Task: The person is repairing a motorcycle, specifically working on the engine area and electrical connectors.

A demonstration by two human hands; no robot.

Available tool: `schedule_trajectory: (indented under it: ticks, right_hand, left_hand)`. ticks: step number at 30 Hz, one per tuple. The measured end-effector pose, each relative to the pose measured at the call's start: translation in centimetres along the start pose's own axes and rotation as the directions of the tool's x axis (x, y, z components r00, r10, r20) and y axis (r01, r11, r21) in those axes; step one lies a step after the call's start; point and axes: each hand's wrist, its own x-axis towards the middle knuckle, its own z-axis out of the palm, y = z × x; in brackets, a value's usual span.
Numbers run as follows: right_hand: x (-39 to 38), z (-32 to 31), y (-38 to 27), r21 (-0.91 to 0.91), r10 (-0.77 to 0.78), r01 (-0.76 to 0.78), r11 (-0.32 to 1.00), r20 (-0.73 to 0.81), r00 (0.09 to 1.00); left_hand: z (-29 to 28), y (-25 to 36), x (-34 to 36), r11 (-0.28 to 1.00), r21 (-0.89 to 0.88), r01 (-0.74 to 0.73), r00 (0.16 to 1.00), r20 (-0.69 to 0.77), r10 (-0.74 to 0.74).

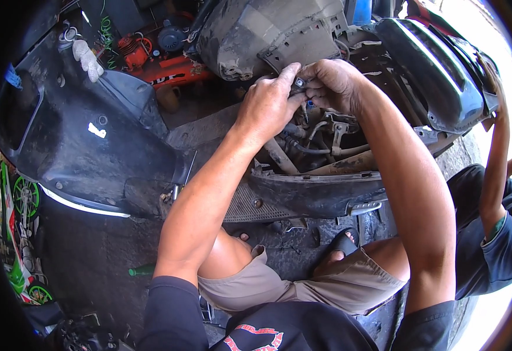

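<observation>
1. Because the dark part (298, 83) is so small, the left hand (270, 104) pinches it with thumb and fingertips, likely to leave most of it in sight.
2. The right hand (335, 86) meets it from the other side, fingers curled in and gripping too, seemingly to steady it. From here I can't tell whether it is loose or fixed to something.
3. Just below the fingers sits a blue connector (310, 103), and under that the scooter's bare frame (349, 162), uncovered enough for both arms to reach over it.
4. Right behind the hands stands a dusty grey panel (267, 38).
5. Off to the right is the glossy tail panel (431, 70); a co-worker's hand (491, 82) is at its far edge, perhaps bearing it up.
6. To the left spreads the front shield (101, 155), with a glove (86, 60) draped at its top, probably parked out of the way.
7. Beyond the scooter is a red compressor (171, 71); a green bottle (142, 270) lies on the floor (92, 248).
</observation>
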Motion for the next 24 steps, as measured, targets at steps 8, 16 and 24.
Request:
schedule_trajectory:
  ticks: [8,16,24]
  right_hand:
    - [-0.7,-0.1,0.5,-0.077,-0.061,0.059,0.995,-0.034,0.998]
    - [-2.7,1.6,4.1,-0.715,-0.765,0.573,0.401,0.083,0.639]
    - [-4.9,0.6,3.4,-0.871,-0.82,0.49,-0.043,0.311,0.48]
  left_hand:
    - [-0.7,-1.5,0.6,0.969,-0.236,0.068,0.991,-0.094,-0.093]
    - [0.2,-2.1,2.6,0.851,-0.416,0.32,0.941,0.037,-0.336]
    - [0.2,-1.1,2.8,0.837,-0.423,0.346,0.938,0.164,-0.305]
